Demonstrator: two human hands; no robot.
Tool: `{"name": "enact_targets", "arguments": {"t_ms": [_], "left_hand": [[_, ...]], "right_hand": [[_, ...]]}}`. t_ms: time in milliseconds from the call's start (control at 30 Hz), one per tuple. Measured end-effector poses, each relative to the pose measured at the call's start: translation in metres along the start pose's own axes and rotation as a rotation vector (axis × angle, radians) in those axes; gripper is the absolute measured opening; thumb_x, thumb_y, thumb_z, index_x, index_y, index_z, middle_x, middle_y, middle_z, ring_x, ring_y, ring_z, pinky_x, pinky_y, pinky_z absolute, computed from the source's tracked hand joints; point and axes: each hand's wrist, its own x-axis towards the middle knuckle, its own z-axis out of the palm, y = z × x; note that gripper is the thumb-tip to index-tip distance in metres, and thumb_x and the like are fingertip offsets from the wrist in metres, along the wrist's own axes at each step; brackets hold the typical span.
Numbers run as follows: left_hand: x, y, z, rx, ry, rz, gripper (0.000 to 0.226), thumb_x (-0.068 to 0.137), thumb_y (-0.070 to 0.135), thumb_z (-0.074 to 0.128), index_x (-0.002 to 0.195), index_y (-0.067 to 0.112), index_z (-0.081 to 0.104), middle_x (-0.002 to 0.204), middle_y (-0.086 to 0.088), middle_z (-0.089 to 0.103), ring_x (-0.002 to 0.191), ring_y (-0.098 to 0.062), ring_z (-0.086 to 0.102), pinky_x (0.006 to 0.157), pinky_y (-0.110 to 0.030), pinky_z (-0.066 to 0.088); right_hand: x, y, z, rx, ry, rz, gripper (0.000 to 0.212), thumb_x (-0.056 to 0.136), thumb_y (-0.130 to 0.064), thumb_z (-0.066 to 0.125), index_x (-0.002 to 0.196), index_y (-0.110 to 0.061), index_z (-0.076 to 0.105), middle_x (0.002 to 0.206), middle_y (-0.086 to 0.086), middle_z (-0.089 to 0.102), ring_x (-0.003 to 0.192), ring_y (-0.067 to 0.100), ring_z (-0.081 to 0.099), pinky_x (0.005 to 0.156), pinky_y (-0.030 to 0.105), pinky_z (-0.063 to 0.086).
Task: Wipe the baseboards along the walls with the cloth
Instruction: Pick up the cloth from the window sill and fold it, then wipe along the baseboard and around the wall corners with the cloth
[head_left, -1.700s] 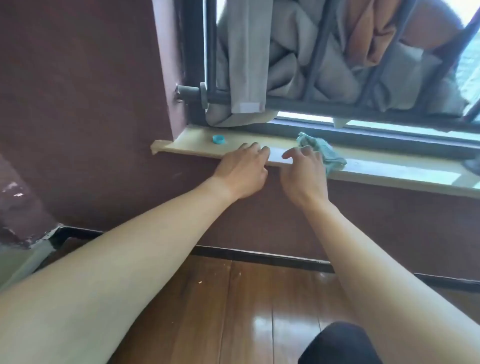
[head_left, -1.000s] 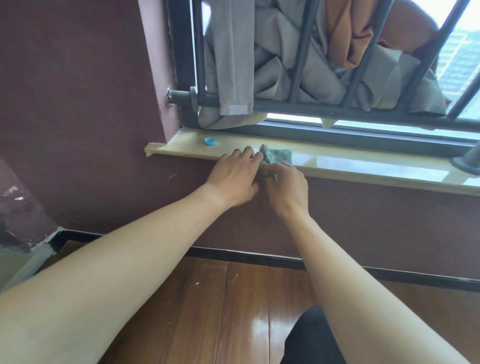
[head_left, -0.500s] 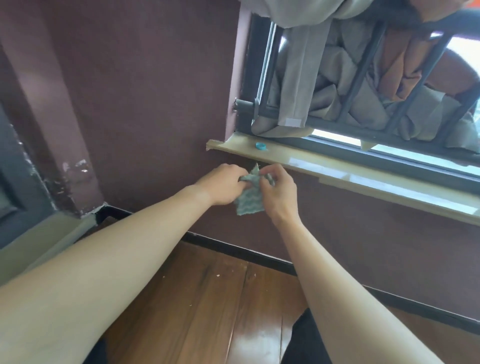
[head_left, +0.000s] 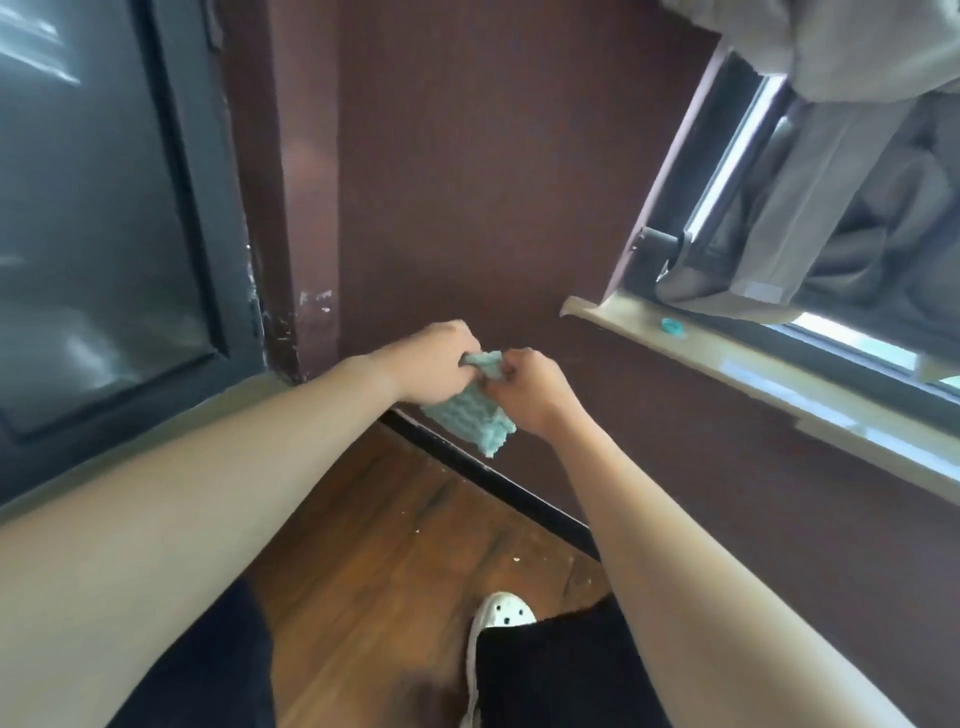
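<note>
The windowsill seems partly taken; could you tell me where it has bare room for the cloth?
The windowsill is bare right of the blue cap; it is crowded around that cap, under the curtain hem.

Both bare arms reach forward and meet in front of the body. The left arm (head_left: 197, 499) comes in from the lower left, the right arm (head_left: 717, 587) from the lower right, both nearly straight. The left hand (head_left: 434, 364) and right hand (head_left: 532, 389) sit knuckles up, almost touching, fingers curled round the top of the cloth (head_left: 475, 413). The fingertips are tucked under, so each grip is probably a thumb-and-finger pinch.
</note>
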Motion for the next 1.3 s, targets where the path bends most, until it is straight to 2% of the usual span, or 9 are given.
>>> {"name": "enact_targets", "arguments": {"t_ms": [100,267,400,567,667,767,1033,1200,1300], "left_hand": [[-0.002,-0.035,0.002,-0.071,0.045,-0.142,0.013,0.099,0.026,0.057,0.093,0.017,0.064,0.090,-0.001,0.066,0.090,-0.026,0.065,0.074,-0.039,0.050],[0.008,-0.073,0.018,-0.160,0.116,-0.358,0.030,0.106,0.027,0.048,0.129,0.009,0.053,0.125,-0.021,0.061,0.116,-0.040,0.059,0.087,-0.046,0.050],[0.027,-0.087,0.015,-0.226,0.240,-0.519,0.030,0.106,0.030,0.046,0.126,0.008,0.047,0.090,-0.009,0.059,0.065,-0.017,0.056,0.046,-0.021,0.039],[0.043,-0.102,-0.007,-0.257,0.277,-0.675,0.065,0.101,0.049,0.049,0.150,0.009,0.035,0.140,-0.013,0.055,0.122,-0.030,0.060,0.099,-0.042,0.049],[0.043,-0.105,-0.013,-0.275,0.242,-0.693,0.042,0.098,0.050,0.053,0.120,0.016,0.063,0.108,-0.004,0.066,0.094,-0.018,0.062,0.083,-0.032,0.049],[0.039,-0.109,-0.012,-0.305,0.240,-0.718,0.021,0.090,0.035,0.059,0.076,0.021,0.054,0.068,0.004,0.050,0.068,-0.019,0.049,0.062,-0.029,0.037],[0.046,-0.183,0.009,-0.068,0.086,-0.732,0.013,0.092,0.009,0.053,0.090,0.020,0.061,0.091,0.001,0.064,0.090,-0.022,0.065,0.069,-0.029,0.048],[0.087,-0.209,0.023,0.011,-0.058,-0.676,0.030,0.092,0.002,0.051,0.121,0.006,0.060,0.116,-0.012,0.064,0.101,-0.029,0.063,0.081,-0.036,0.054],[0.108,-0.221,0.018,0.027,-0.070,-0.579,0.021,0.093,-0.002,0.050,0.105,0.009,0.063,0.110,-0.014,0.064,0.101,-0.031,0.064,0.076,-0.036,0.049]], "right_hand": [[0.028,-0.010,0.031,0.097,-0.051,-0.009,0.024,0.082,-0.027,0.071,0.073,-0.015,0.052,0.066,-0.004,0.053,0.056,0.012,0.046,0.053,0.030,0.039],[0.072,-0.017,0.078,0.377,-0.223,0.033,0.010,0.083,-0.010,0.066,0.087,-0.015,0.058,0.074,0.000,0.058,0.066,0.019,0.056,0.059,0.034,0.047],[0.105,-0.026,0.090,0.539,-0.228,0.066,0.022,0.092,-0.013,0.060,0.114,-0.010,0.057,0.082,0.003,0.060,0.067,0.018,0.056,0.056,0.030,0.044],[0.131,-0.030,0.101,0.732,-0.281,0.101,0.023,0.098,-0.027,0.060,0.110,-0.008,0.058,0.092,0.014,0.066,0.071,0.023,0.061,0.047,0.025,0.051],[0.143,-0.032,0.113,0.808,-0.289,0.115,0.028,0.097,-0.030,0.061,0.107,-0.004,0.060,0.088,0.013,0.067,0.071,0.027,0.064,0.048,0.032,0.056],[0.155,-0.038,0.138,0.851,-0.245,0.149,0.026,0.093,-0.033,0.061,0.100,-0.008,0.062,0.097,0.020,0.072,0.076,0.028,0.067,0.069,0.048,0.058],[0.189,-0.036,0.206,0.536,-0.344,0.179,0.065,0.084,-0.060,0.051,0.132,-0.017,0.057,0.103,0.004,0.066,0.090,0.027,0.064,0.079,0.042,0.053],[0.208,-0.006,0.210,0.435,-0.344,0.186,0.049,0.085,-0.060,0.054,0.108,-0.017,0.061,0.096,0.001,0.066,0.083,0.024,0.062,0.073,0.036,0.049],[0.215,0.003,0.197,0.421,-0.386,0.139,0.033,0.093,-0.054,0.056,0.100,-0.023,0.061,0.090,-0.007,0.067,0.079,0.011,0.063,0.067,0.031,0.048]]}}
